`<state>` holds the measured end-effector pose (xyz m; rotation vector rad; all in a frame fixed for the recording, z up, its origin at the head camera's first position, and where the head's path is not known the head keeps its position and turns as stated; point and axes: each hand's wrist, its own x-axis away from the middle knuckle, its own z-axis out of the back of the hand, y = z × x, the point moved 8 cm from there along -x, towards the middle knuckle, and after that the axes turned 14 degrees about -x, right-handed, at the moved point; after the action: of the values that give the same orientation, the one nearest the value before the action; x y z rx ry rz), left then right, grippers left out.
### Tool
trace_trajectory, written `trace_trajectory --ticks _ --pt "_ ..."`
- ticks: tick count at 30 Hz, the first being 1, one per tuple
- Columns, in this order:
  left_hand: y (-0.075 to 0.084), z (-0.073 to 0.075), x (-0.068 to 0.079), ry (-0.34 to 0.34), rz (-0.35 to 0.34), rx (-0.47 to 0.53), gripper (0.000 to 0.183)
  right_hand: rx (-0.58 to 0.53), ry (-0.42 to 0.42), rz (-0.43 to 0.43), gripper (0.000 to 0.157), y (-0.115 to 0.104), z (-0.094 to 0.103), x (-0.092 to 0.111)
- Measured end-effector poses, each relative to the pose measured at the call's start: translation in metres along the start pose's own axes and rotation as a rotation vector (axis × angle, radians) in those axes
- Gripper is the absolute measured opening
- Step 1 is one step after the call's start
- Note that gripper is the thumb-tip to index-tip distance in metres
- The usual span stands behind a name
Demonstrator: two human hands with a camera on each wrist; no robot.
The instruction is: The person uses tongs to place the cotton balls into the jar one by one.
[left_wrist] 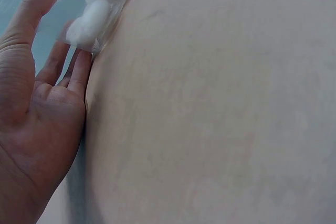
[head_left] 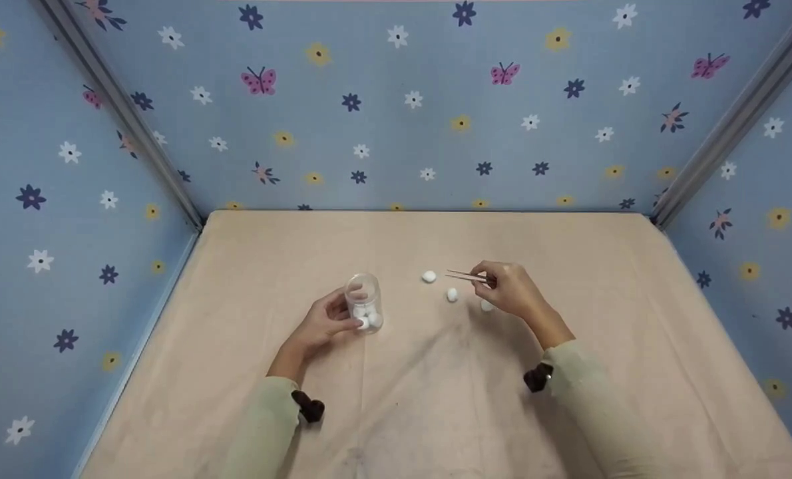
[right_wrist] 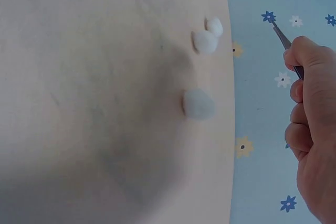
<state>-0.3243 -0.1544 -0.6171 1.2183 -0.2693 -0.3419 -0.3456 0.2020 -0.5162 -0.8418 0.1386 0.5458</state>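
My left hand (head_left: 316,327) holds a clear jar (head_left: 377,299) on the left of the table's middle, thumb on the near side. Several white cotton balls (head_left: 373,319) lie in the jar's lower part; its mouth is uncovered. In the left wrist view the fingers reach the jar, with cotton balls (left_wrist: 96,19) showing through the wall. My right hand (head_left: 512,289) pinches tweezers (head_left: 466,273), tips parted and pointing left, with nothing between them. The loose cotton ball (head_left: 428,277) lies just beyond the tips. Another cotton ball (head_left: 452,295) sits below them, and a third cotton ball (head_left: 486,306) is partly hidden under the hand.
A pale cloth (head_left: 422,412) with creases covers the table. Blue flowered panels (head_left: 396,80) stand at the back and both sides, joined by grey metal posts (head_left: 130,116). Dark wrist cameras (head_left: 309,406) are on both sleeves.
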Motion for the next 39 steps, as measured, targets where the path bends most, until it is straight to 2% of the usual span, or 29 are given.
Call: trace_trajectory --ticks 7,14,25,31,39 --pt "-0.002 0.001 0.002 0.002 0.04 0.013 0.082 0.002 -0.013 -0.069 0.012 0.014 -0.007 0.007" --pt "-0.001 0.002 0.001 0.005 0.039 -0.01 0.081 0.012 -0.029 -0.091 0.012 0.024 -0.014 0.011" --pt "-0.001 0.001 0.001 0.005 0.039 -0.008 0.081 0.008 -0.063 -0.233 0.012 0.04 -0.026 0.019" --pt "-0.001 0.001 0.001 0.008 0.038 -0.005 0.082 0.005 -0.075 -0.258 0.012 0.044 -0.03 0.02" --pt "-0.001 0.001 0.002 0.005 0.046 0.006 0.083 0.004 -0.091 -0.25 0.011 0.043 -0.031 0.019"
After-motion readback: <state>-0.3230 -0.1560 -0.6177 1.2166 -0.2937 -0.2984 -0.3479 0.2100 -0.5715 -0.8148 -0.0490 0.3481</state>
